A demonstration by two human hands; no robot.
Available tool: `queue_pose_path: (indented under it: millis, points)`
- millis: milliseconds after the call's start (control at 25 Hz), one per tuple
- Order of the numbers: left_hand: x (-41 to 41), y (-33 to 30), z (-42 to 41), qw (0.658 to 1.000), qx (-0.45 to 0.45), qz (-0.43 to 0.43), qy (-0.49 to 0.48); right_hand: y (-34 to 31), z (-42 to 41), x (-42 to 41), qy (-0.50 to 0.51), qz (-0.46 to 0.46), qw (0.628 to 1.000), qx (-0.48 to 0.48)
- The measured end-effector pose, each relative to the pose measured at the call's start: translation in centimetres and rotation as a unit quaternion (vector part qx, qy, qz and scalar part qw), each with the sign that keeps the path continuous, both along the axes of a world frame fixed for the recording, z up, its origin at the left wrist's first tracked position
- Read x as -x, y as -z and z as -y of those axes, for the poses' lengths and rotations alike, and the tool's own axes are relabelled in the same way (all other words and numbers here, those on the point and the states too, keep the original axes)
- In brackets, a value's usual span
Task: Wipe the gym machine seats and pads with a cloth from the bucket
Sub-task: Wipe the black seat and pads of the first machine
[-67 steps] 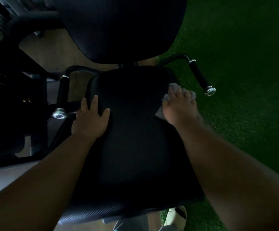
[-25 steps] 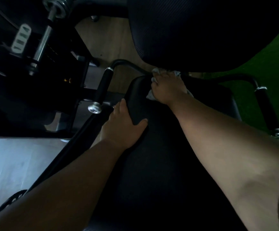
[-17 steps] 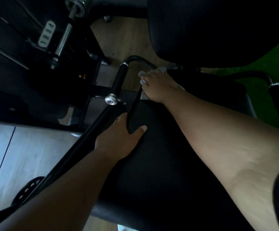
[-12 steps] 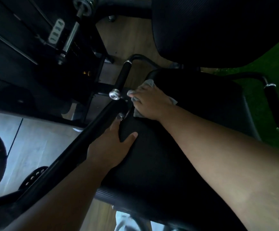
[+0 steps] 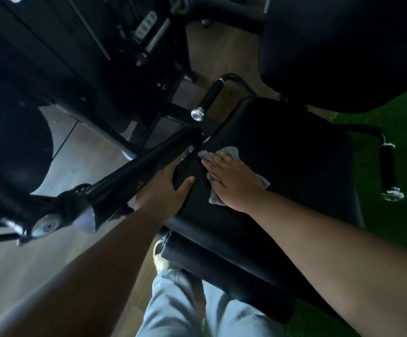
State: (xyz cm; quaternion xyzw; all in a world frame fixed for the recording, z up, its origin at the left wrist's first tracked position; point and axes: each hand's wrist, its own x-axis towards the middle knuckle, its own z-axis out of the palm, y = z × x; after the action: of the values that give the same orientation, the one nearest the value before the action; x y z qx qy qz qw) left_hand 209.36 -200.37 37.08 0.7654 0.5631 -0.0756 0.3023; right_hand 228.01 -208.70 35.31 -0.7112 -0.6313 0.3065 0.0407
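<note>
Right hand (image 5: 234, 183) presses the cloth (image 5: 229, 153) flat, fingers spread, mid-seat (image 5: 282, 154); left hand (image 5: 167, 190) grips its edge; backrest pad (image 5: 343, 45), upper right, looks still undone.

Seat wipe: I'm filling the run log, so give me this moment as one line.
right hand: presses cloth flat on seat | left hand: grips seat's left edge | stage: wiping
</note>
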Motion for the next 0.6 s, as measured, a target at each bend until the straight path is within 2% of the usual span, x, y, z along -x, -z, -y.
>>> queue_pose_path:
  millis: [160,280,440,600]
  points:
    - [2.9,-2.0,2.0,1.0,-0.014,0.003,-0.016,-1.8,4.2,1.7,0.022,0.008,1.0,-0.014]
    - [7.7,-3.5,3.5,1.0,-0.013,-0.007,0.011,-3.1,6.2,3.9,0.05,-0.004,0.999,-0.021]
    - [17.9,-6.2,7.4,0.998,-0.008,-0.031,0.054,-4.7,6.2,10.7,0.023,0.007,0.999,-0.024]
    - [31.9,-8.8,14.5,0.992,-0.039,-0.073,0.1,-6.3,7.8,21.0,0.06,-0.025,0.997,-0.046]
